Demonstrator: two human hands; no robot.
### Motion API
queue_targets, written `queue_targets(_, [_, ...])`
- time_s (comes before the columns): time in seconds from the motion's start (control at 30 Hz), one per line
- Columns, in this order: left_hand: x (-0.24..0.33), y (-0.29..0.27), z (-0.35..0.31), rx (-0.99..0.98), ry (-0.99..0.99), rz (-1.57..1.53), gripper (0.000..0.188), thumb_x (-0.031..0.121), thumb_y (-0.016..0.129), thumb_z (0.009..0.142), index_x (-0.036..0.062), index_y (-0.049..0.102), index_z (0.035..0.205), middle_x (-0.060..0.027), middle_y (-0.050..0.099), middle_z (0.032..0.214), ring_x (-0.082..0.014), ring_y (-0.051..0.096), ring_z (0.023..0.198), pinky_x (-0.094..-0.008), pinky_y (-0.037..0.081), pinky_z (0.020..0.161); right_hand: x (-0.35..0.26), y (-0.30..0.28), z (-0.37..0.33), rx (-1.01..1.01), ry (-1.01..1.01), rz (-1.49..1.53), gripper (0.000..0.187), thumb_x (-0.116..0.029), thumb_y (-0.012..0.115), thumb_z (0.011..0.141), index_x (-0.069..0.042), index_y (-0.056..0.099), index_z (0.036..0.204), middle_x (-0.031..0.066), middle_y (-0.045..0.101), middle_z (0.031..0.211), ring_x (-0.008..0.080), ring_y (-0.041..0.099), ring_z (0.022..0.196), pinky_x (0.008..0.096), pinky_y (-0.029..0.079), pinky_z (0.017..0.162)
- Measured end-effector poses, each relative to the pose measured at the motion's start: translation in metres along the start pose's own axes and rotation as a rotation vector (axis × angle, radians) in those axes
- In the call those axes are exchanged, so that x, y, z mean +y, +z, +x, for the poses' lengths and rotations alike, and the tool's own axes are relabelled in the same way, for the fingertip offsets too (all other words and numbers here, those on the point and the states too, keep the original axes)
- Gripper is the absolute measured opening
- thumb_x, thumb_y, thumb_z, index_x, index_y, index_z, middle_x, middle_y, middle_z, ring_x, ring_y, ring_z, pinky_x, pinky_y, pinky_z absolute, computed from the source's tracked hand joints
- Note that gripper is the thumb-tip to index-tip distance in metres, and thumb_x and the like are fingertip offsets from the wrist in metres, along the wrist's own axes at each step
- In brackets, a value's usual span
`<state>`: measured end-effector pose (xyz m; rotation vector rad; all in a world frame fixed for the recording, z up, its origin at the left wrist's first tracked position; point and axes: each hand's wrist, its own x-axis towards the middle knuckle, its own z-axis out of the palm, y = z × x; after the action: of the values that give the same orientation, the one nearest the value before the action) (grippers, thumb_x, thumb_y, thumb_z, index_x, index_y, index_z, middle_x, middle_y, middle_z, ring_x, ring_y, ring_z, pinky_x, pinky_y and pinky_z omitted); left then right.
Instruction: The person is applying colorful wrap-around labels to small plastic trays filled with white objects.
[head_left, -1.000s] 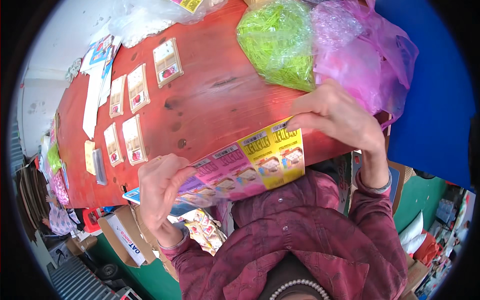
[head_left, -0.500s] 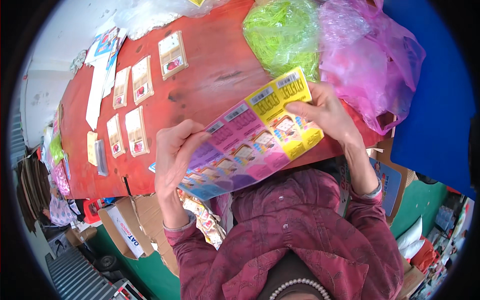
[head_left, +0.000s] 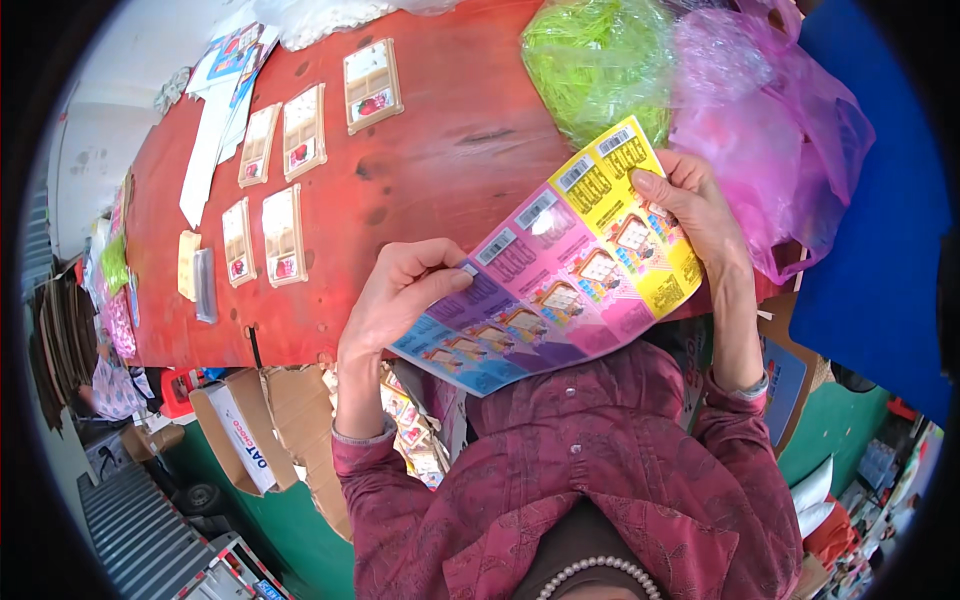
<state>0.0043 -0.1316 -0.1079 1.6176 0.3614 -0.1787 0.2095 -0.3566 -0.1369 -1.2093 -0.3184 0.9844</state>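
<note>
A wide printed sheet with yellow, pink, purple and blue sections, each bearing barcodes and small pictures, is stretched between my two hands in front of my chest. My left hand pinches its upper left edge with the thumb on top. At the yellow end, my right hand grips the corner, thumb over the printed face and fingers behind. The sheet slants, its right end higher, and hangs over the near edge of the red table.
Several small beige trays with red pictures lie on the table's left half. Clear bags of green shreds and a pink plastic bag stand at the right. White papers lie far left; cardboard boxes stand below the near edge.
The sheet and both hands have shifted right and slightly nearer to my body, and the sheet's face shows more fully. My grip on it stays. The view has shifted a little.
</note>
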Motion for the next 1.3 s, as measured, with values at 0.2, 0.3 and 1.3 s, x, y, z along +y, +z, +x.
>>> queue_targets(0.2, [0.017,0.003,-0.006,-0.067,0.185,0.055,0.006,-0.001,0.057,0.08,-0.0064,0.06,0.082,-0.0015,0.058,0.066,-0.0053,0.049,0.063,-0.0217,0.04,0.057,0.013,0.007,0.008,0.058,-0.108,-0.295,0.032,-0.011,0.061,0.084,0.005,0.056,0.11,0.0117,0.065,0.095,0.0144,0.064,0.079,0.024,0.051,0.068])
queue_targets(0.3, [0.026,0.013,-0.01,-0.041,0.255,-0.06,0.006,-0.002,0.058,0.078,-0.007,0.06,0.082,-0.003,0.057,0.066,-0.0068,0.05,0.062,-0.0224,0.04,0.057,0.014,0.036,-0.005,0.307,-0.438,-0.941,0.046,-0.015,0.062,0.081,0.004,0.048,0.12,0.0163,0.058,0.109,0.0249,0.058,0.098,0.0339,0.045,0.084])
queue_targets(1.3, [0.059,0.013,-0.035,0.588,0.683,0.732,0.028,0.002,0.075,0.055,-0.0023,0.062,0.08,-0.0123,0.062,0.081,-0.0206,0.061,0.072,-0.0294,0.047,0.067,-0.018,0.103,-0.055,-0.144,-0.151,-0.149,0.023,0.0,0.057,0.084,0.005,0.059,0.106,0.0045,0.065,0.087,0.0058,0.057,0.082,0.0224,0.048,0.072])
